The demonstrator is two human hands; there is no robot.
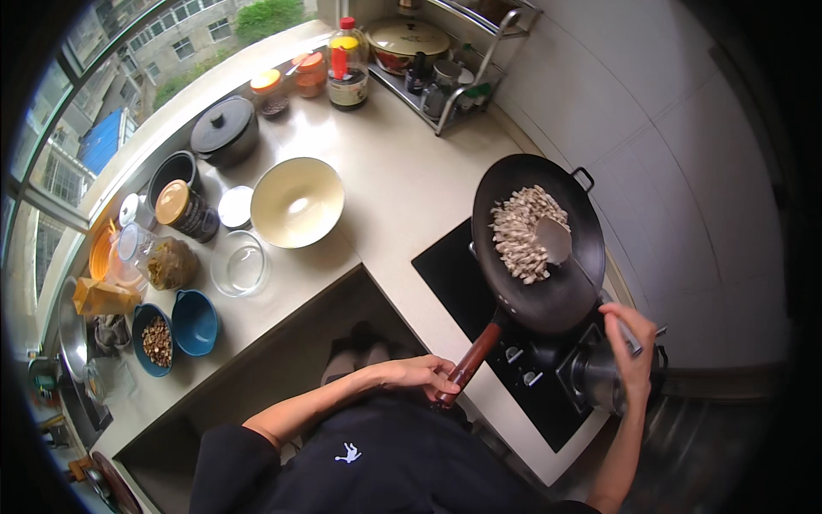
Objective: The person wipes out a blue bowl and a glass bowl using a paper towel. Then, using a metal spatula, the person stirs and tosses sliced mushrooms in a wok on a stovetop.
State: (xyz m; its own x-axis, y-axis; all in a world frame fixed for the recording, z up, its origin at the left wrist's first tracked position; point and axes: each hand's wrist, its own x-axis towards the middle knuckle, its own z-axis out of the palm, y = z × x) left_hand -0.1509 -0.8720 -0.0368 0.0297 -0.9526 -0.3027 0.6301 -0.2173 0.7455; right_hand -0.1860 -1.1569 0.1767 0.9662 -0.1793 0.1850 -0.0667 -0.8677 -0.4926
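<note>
A black wok [571, 295] sits over the cooktop, tilted in this view, with a pile of small pale chopped pieces [523, 225] in it. My left hand [430, 376] is closed around the wok's reddish-brown wooden handle [475, 356]. With my right hand [629, 347] I grip the handle of a metal cooking spatula or ladle [553, 241], whose rounded head rests against the right side of the pieces. Just below the wok, beside my right hand, stands a steel pot [594, 379].
The glass cooktop [449, 270] has knobs near its front edge. On the counter are a cream bowl [297, 202], a glass bowl [239, 263], blue bowls [194, 322], a lidded black pot [225, 128] and a sauce bottle [348, 67]. A metal rack [443, 122] stands by the tiled wall.
</note>
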